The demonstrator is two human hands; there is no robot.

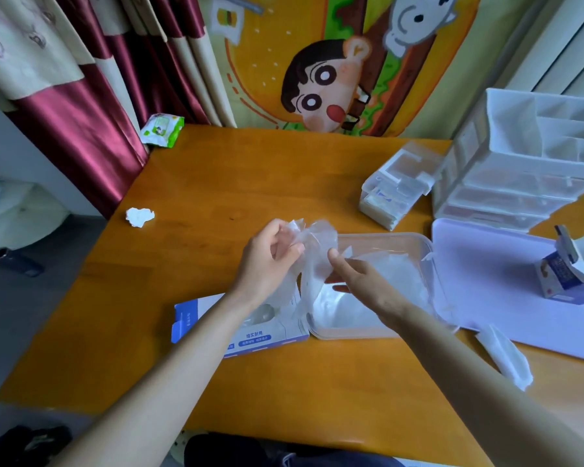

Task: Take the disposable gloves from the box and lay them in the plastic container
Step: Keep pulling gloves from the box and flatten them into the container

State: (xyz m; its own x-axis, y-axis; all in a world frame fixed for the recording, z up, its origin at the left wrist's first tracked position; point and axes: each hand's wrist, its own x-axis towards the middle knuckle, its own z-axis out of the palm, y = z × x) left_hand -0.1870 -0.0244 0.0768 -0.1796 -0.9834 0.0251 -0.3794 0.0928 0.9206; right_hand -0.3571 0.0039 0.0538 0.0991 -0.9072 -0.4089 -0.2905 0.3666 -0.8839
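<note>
A thin clear disposable glove (312, 261) hangs between my two hands above the table's middle. My left hand (267, 261) pinches its crumpled top end. My right hand (361, 281) holds the glove lower down with thumb and fingers, just over the near left part of the clear plastic container (429, 251). More clear gloves lie inside the container. The blue and white glove box (260, 338) lies flat on the table under my left forearm, touching the container's left side.
A white lid (506, 281) lies right of the container with a small blue carton (567, 274) on it. Clear drawer organisers (520, 170) and a small clear box (398, 187) stand at the back right. A crumpled tissue (139, 216), a wipes pack (162, 129) and a plastic wrapper (506, 358) lie about.
</note>
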